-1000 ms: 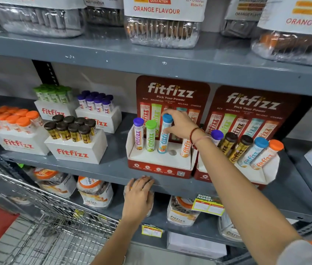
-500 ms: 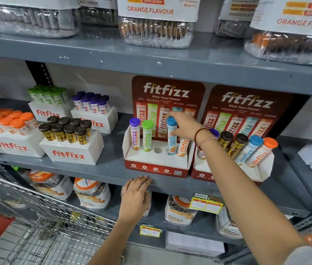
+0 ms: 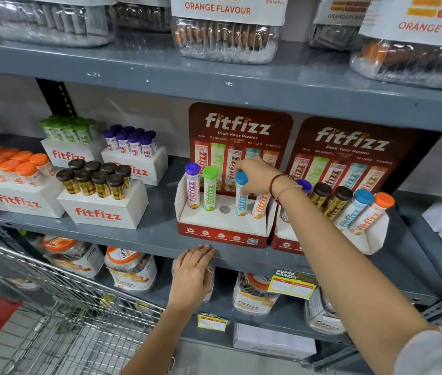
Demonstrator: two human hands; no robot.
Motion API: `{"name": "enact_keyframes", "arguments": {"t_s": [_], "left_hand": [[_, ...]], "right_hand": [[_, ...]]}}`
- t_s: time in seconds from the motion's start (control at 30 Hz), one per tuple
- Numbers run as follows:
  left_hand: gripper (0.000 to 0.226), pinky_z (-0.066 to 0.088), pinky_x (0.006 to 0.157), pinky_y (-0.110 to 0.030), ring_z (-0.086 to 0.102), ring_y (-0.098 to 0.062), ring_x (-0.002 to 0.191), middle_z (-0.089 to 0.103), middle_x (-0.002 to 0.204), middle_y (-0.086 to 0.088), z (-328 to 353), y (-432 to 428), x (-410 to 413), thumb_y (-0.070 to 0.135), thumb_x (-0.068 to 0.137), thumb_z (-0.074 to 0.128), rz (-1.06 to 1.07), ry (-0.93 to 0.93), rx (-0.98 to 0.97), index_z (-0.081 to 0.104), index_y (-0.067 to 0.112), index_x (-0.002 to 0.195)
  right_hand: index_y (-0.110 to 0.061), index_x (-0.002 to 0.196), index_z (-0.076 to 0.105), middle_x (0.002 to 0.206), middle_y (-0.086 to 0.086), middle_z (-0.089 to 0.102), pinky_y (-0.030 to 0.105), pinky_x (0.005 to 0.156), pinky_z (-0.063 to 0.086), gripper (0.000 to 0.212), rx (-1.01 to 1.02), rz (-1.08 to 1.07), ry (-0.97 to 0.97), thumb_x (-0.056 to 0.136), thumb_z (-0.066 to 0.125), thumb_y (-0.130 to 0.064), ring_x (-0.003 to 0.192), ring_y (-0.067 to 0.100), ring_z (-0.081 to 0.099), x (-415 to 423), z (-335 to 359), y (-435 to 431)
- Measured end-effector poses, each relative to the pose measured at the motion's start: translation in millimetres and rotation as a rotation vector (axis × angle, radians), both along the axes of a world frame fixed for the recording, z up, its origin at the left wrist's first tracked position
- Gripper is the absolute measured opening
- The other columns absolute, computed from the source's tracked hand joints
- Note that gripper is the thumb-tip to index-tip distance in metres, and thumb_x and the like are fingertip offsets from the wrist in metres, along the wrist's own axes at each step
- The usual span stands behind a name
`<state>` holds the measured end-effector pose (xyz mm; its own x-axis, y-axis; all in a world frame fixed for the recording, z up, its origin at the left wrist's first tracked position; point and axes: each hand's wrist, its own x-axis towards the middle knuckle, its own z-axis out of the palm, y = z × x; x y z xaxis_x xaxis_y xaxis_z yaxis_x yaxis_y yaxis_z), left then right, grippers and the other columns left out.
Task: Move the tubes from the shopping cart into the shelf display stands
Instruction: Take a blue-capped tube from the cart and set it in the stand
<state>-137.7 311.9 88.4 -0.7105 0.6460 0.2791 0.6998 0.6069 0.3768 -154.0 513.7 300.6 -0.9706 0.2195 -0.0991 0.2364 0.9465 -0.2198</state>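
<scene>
A red-and-white fitfizz display stand (image 3: 222,234) sits on the middle shelf. It holds a purple-capped tube (image 3: 193,186), a green-capped tube (image 3: 210,189), a blue-capped tube (image 3: 241,197) and an orange-labelled tube (image 3: 260,205). One hole (image 3: 224,209) between green and blue stands empty. My right hand (image 3: 257,177) grips the blue-capped tube by its top, with the tube seated in its slot. My left hand (image 3: 194,274) rests flat on the shelf's front edge (image 3: 133,239), holding nothing. The wire shopping cart (image 3: 60,320) is at the lower left.
A second fitfizz stand (image 3: 371,234) to the right holds several tubes. White fitfizz boxes (image 3: 101,209) with capped tubes fill the shelf's left. Jars (image 3: 130,269) line the lower shelf, wrapped packs (image 3: 225,36) the upper one. A price tag (image 3: 291,284) hangs off the shelf edge.
My right hand moved the blue-capped tube one slot to the right, leaving the middle hole empty, and still grips it. My left hand stayed on the shelf edge.
</scene>
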Motion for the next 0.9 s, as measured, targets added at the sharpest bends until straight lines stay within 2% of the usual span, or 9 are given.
{"name": "enact_keyframes", "arguments": {"t_s": [0.2,0.27,0.33,0.4,0.47,0.57,0.63,0.77,0.9], "left_hand": [[0.044,0.040,0.098,-0.042,0.057,-0.022,0.110,0.065,0.116,-0.003,5,-2,0,0.026,0.080,0.035,-0.036,0.018,0.019,0.062,0.014,0.113],[0.036,0.041,0.095,-0.042,0.058,-0.023,0.108,0.066,0.113,-0.003,7,-6,-1,0.021,0.080,0.044,-0.035,0.025,0.058,0.064,0.014,0.109],[0.030,0.044,0.091,-0.041,0.059,-0.023,0.105,0.067,0.109,-0.004,8,-16,-2,0.010,0.075,0.058,-0.011,0.009,0.101,0.065,0.013,0.105],[0.030,0.048,0.086,-0.040,0.059,-0.024,0.101,0.067,0.106,-0.004,7,-32,-3,0.009,0.075,0.054,0.023,-0.019,0.136,0.065,0.013,0.102],[0.032,0.051,0.080,-0.040,0.058,-0.026,0.097,0.067,0.102,-0.006,5,-54,-4,0.014,0.076,0.046,0.061,-0.063,0.145,0.065,0.010,0.101],[0.029,0.050,0.075,-0.039,0.060,-0.032,0.089,0.066,0.098,-0.011,-1,-95,-4,0.005,0.072,0.058,0.179,-0.104,0.128,0.065,0.007,0.100],[0.030,0.046,0.078,-0.037,0.060,-0.033,0.090,0.066,0.100,-0.013,-6,-125,1,0.007,0.073,0.057,0.284,-0.111,0.129,0.065,0.007,0.102],[0.028,0.048,0.077,-0.040,0.059,-0.035,0.091,0.066,0.101,-0.018,-18,-192,21,0.011,0.078,0.054,0.506,-0.165,0.146,0.065,0.004,0.103],[0.027,0.047,0.076,-0.044,0.056,-0.039,0.094,0.064,0.102,-0.021,-50,-255,50,0.017,0.084,0.054,0.699,-0.289,0.093,0.063,0.004,0.106]], "right_hand": [[-0.009,0.116,0.054,0.125,0.013,0.051,0.027,0.078,0.042,0.042,0.028,-0.017,0.025,0.077,0.069,0.000,0.109,0.028,0.053,2,2,-3],[-0.009,0.118,0.054,0.125,0.014,0.051,0.028,0.080,0.042,0.043,0.037,-0.030,0.066,0.078,0.067,-0.002,0.110,0.027,0.053,9,6,-5],[-0.007,0.122,0.054,0.126,0.015,0.051,0.031,0.089,0.044,0.043,0.040,-0.044,0.137,0.081,0.065,-0.003,0.115,0.028,0.051,20,11,-12],[-0.006,0.124,0.054,0.127,0.015,0.053,0.031,0.099,0.039,0.042,0.047,-0.059,0.256,0.084,0.063,-0.006,0.121,0.029,0.047,30,14,-24],[-0.005,0.120,0.057,0.124,0.015,0.056,0.029,0.099,0.035,0.037,0.025,-0.051,0.383,0.084,0.063,-0.009,0.120,0.030,0.048,35,9,-46],[-0.007,0.107,0.063,0.108,0.015,0.065,0.032,0.090,0.042,0.028,-0.115,0.021,0.440,0.079,0.065,-0.010,0.105,0.031,0.058,28,-21,-94],[-0.009,0.101,0.065,0.101,0.014,0.068,0.031,0.085,0.045,0.023,-0.191,0.126,0.353,0.078,0.066,-0.012,0.098,0.030,0.060,22,-52,-134],[-0.010,0.098,0.066,0.101,0.012,0.070,0.037,0.086,0.051,0.019,-0.288,0.319,0.102,0.079,0.064,-0.012,0.097,0.030,0.063,19,-124,-214],[-0.011,0.093,0.064,0.093,0.013,0.069,0.043,0.080,0.054,0.014,-0.290,0.459,-0.210,0.080,0.061,-0.012,0.089,0.032,0.064,16,-211,-282]]}}
